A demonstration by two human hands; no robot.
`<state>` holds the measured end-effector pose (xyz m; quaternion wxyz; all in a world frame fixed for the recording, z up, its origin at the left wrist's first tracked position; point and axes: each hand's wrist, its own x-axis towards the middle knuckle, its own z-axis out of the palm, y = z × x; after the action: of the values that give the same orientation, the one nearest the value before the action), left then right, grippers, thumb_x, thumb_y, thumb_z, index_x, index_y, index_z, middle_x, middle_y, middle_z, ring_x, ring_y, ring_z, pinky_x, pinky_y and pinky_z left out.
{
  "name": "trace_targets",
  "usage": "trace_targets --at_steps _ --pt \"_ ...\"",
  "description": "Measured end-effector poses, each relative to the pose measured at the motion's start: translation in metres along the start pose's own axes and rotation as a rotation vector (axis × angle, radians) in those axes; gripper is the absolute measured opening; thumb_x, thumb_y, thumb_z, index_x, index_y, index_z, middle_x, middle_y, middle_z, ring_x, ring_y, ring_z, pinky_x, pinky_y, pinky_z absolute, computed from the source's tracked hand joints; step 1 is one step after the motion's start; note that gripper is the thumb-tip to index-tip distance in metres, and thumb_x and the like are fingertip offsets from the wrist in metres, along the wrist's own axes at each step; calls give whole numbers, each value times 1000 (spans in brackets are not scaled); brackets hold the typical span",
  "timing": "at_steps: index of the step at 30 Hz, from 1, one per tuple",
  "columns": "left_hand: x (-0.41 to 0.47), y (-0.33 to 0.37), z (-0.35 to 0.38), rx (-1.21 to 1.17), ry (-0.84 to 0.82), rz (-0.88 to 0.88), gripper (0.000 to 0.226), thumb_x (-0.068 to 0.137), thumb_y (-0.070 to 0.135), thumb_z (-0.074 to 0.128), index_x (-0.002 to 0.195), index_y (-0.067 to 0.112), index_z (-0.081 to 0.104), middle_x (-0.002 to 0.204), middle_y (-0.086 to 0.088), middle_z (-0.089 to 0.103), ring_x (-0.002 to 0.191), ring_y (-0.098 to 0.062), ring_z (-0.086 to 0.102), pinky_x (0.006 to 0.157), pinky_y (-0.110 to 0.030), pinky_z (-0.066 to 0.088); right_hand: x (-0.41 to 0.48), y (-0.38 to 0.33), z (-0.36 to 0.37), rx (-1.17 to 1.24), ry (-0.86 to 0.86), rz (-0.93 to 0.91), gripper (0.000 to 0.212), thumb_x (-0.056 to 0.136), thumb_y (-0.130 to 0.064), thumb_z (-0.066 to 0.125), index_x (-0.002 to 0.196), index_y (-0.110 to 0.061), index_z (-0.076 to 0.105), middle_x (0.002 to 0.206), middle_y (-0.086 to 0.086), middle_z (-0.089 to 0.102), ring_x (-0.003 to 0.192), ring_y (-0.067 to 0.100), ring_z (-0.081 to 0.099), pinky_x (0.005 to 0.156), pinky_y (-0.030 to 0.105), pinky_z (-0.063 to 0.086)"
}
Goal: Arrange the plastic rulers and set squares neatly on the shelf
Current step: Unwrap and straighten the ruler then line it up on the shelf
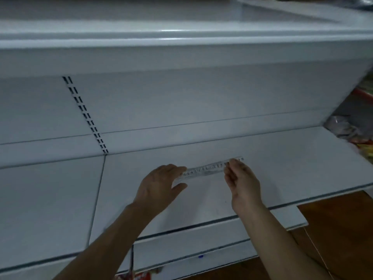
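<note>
I saw a clear plastic ruler lying long-side across the white shelf, a little right of the middle and toward the far half of the board. Its left end went under the fingers of my left hand, which covered it palm down, thumb spread toward the near side; the hand was loose on it, not clenched. My right hand pinched the ruler close to its right end, fingertips closed on the near edge, so only the last few numbers showed beyond them. The scale marks were too faint to read properly. The ruler's transparency made its edges hard to follow against the shelf. At the far right, some coloured packets were blurred and cut off by the frame. The slotted upright stood at far left
</note>
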<state>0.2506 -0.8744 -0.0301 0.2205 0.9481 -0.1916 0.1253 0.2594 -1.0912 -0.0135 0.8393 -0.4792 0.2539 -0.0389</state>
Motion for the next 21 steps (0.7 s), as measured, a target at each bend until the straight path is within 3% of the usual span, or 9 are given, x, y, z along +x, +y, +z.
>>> trace_targets --at_steps 2,4,6,8,10,11,14,17,21 --pt "4 3 6 -7 -25 -43 48 83 51 49 114 20 69 102 3 71 83 -16 68 71 -26 57 10 -2 -1 -46 -57 -15 2 88 -13 66 89 -13 64 78 2 65 69 9 60 66 20 51" --pt "7 6 9 -31 -33 -110 44 82 49 55 114 22 69 105 2 71 87 -16 69 75 -29 58 21 -5 -9 -143 -107 -60 20 88 -13 66 107 -12 61 86 3 65 74 11 61 67 20 51" --pt "10 7 11 -13 -18 -162 39 79 41 65 113 22 70 106 1 71 90 -17 69 80 -27 55 34 -11 -24 -402 -168 -222 41 87 -18 69 125 -19 54 100 -5 65 85 6 61 72 16 48" --pt "15 8 9 4 -35 -220 37 82 35 71 116 24 68 112 2 70 98 -18 67 85 -20 45 51 -19 -42 -880 -291 -608 51 84 -27 72 131 -24 52 117 -13 59 103 3 55 87 16 43" --pt "21 8 7 -3 -76 -277 39 85 36 70 122 29 64 120 6 66 107 -14 62 86 -15 37 72 -21 -54 -1285 -529 -1047 48 84 -36 69 128 -20 57 128 -6 56 116 12 50 100 27 39" --pt "24 8 7 -8 -89 -290 40 85 37 69 124 31 62 123 7 64 110 -13 60 86 -13 34 82 -22 -55 -1397 -621 -1146 47 85 -43 64 126 -19 60 130 -3 57 118 16 51 102 32 38" --pt "31 7 8 -13 -116 -295 40 86 37 67 125 30 61 125 8 63 113 -12 58 88 -12 33 97 -26 -47 -1513 -714 -1152 47 87 -50 52 117 -18 67 123 0 64 108 20 60 100 33 41" --pt "33 4 10 -7 -151 -326 39 87 38 67 125 32 61 126 9 62 115 -11 56 89 -13 34 105 -29 -41 -1525 -800 -1145 34 85 -39 60 109 -17 71 109 0 70 89 22 66 83 32 52" --pt "38 -2 15 -1 -206 -348 38 88 39 64 125 33 59 122 9 62 113 -13 56 89 -21 39 110 -30 -39 -1522 -817 -1157 29 82 -36 63 103 -18 74 100 -4 73 81 19 67 77 25 49"
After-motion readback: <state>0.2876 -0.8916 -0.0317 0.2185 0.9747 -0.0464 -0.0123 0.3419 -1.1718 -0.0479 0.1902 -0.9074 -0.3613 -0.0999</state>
